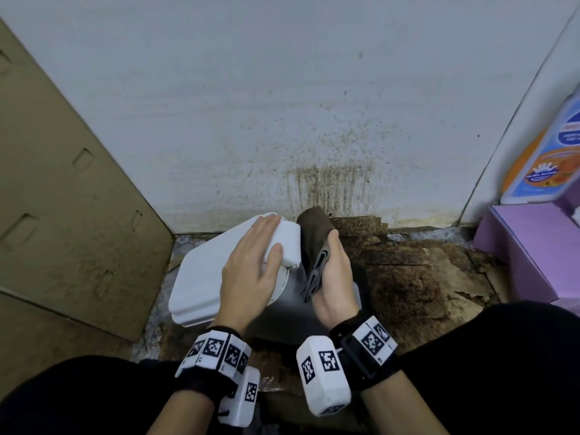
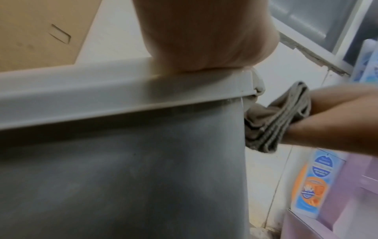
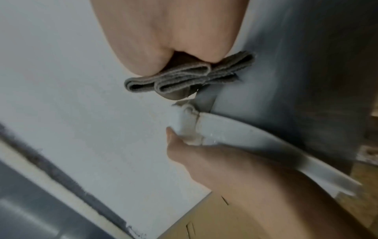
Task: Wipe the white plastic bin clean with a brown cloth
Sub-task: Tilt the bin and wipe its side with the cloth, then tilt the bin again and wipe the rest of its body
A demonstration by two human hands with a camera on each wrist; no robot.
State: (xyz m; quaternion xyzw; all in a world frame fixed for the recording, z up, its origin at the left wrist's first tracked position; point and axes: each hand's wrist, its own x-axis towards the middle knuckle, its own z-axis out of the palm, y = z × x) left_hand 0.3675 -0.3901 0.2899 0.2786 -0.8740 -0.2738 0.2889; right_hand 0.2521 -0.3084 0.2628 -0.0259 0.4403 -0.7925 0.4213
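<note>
Right grip [image 1: 332, 271] clamps the folded brown cloth [image 1: 314, 243] against the white bin [image 1: 201, 277]; left hand [image 1: 251, 268] rests flat on top.

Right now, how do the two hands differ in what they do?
The left hand lies flat with straight fingers on the bin lid; the right hand grips the folded cloth. The left rests on top; the right presses the cloth on the bin's side. Both touch the bin.

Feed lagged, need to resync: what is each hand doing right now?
Left hand: open, fingers lying flat on the lid of the white plastic bin.
Right hand: holding the folded brown cloth against the bin's side.
</note>
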